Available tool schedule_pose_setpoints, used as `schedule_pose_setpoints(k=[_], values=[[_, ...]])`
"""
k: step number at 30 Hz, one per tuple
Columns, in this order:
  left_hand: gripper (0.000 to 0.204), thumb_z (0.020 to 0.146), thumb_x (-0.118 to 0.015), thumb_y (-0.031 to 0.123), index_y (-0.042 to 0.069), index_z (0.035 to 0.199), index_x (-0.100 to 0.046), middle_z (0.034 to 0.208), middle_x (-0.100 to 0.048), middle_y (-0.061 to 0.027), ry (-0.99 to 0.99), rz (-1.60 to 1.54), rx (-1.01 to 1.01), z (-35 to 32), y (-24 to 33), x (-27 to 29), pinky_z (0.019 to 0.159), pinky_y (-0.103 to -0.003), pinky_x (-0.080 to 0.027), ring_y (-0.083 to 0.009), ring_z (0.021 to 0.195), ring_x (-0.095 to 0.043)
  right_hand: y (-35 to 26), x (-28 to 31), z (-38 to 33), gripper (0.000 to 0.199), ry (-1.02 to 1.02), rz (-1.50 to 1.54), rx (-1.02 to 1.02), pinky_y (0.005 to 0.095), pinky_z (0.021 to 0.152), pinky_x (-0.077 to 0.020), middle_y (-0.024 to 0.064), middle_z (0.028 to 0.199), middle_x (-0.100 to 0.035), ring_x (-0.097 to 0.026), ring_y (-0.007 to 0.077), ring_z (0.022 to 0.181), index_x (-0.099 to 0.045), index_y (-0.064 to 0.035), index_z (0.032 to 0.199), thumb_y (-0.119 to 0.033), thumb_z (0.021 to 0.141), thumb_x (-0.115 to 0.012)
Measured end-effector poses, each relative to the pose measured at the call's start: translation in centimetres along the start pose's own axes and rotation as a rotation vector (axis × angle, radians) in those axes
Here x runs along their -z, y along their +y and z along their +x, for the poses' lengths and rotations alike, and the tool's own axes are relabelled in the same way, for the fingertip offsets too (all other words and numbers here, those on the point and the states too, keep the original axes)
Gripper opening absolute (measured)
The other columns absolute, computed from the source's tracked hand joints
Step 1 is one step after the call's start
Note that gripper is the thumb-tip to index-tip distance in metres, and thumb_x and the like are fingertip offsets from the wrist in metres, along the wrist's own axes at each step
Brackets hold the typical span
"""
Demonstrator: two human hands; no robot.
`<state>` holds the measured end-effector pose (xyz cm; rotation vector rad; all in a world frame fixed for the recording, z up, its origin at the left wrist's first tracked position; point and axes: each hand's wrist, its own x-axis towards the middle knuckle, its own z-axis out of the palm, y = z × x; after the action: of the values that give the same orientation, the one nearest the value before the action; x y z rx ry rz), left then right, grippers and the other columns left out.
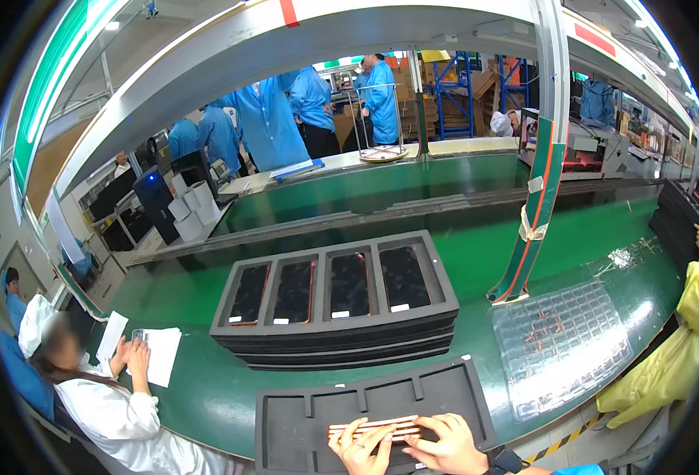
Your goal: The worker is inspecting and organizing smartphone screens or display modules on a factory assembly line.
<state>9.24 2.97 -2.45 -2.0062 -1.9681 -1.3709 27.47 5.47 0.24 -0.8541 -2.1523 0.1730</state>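
We see matt black foam in the empty tray and the stacked trays, whose slots hold glossy dark panels. The thin strips look coppery, perhaps metal. The counter is smooth, shiny green; the clear blister tray is glossy plastic.

A long shiny green desk runs through a big, bright work room. A grey metal beam curves overhead. Blue metal shelves stand far back, near people in blue coats.
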Motion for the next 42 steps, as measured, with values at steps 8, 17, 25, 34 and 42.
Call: schedule_pose_setpoints(k=[8,17,25,34,42], values=[[0.024,0.085,-0.073,0.023,0.020,0.109,-0.077,0.097,-0.073,0.0040,-0.074,-0.019,-0.038,1.3,-0.2,0.7,0.104,-0.041,-0.027,-0.0197,0.115,-0.059,1.2,-1.3,-0.3,0.027,-0.131,-0.100,-0.037,0.0424,0.092,-0.0488,0.0098,0.124,-0.063,-0.062,0.0298,0.110,-0.072,-0.0222,0.102,-0.034,0.079,-0.081],[0.065,0.080,-0.078,0.043,0.015,0.134,-0.055,0.112,-0.067,-0.0101,-0.812,0.114,-0.400,7.8,-3.8,3.4,0.081,-0.039,-0.053,-0.0278,0.097,-0.067,1.9,-1.4,-2.3,0.047,-0.153,0.300,-0.304,0.0430,0.097,-0.0480,0.0188,0.131,-0.054,-0.060,0.0332,0.115,-0.055,-0.0032,0.124,-0.021,0.086,-0.076],[0.064,0.075,-0.082,0.049,0.012,0.123,-0.059,0.100,-0.074,-0.0147,-0.815,-0.110,-0.007,9.3,-4.8,3.6,0.076,-0.039,-0.059,-0.0305,0.087,-0.074,0.1,-3.8,-2.3,0.068,0.063,0.692,-0.655,0.0390,0.103,-0.0459,0.0163,0.137,-0.050,-0.053,0.0248,0.125,-0.035,-0.0026,0.142,-0.014,0.088,-0.075],[0.024,0.106,-0.051,0.017,0.001,0.124,-0.055,0.115,-0.064,-0.0070,-0.196,-1.275,0.895,2.8,-1.7,2.8,0.092,-0.028,-0.048,-0.0121,0.104,-0.061,-4.2,-7.1,2.3,0.058,0.211,1.218,-0.857,0.0332,0.112,-0.0340,0.0131,0.138,-0.050,-0.045,0.0180,0.129,-0.033,0.0016,0.147,-0.018,0.100,-0.062],[0.021,0.095,-0.061,0.000,0.002,0.116,-0.056,0.105,-0.065,-0.0038,0.103,-1.029,0.762,-0.5,-6.6,3.6,0.082,-0.025,-0.048,-0.0093,0.091,-0.060,-2.8,-7.0,1.7,0.058,0.329,1.144,-0.874,0.0313,0.110,-0.0359,0.0090,0.138,-0.049,-0.046,0.0160,0.126,-0.033,-0.0019,0.149,0.002,0.096,-0.057]])
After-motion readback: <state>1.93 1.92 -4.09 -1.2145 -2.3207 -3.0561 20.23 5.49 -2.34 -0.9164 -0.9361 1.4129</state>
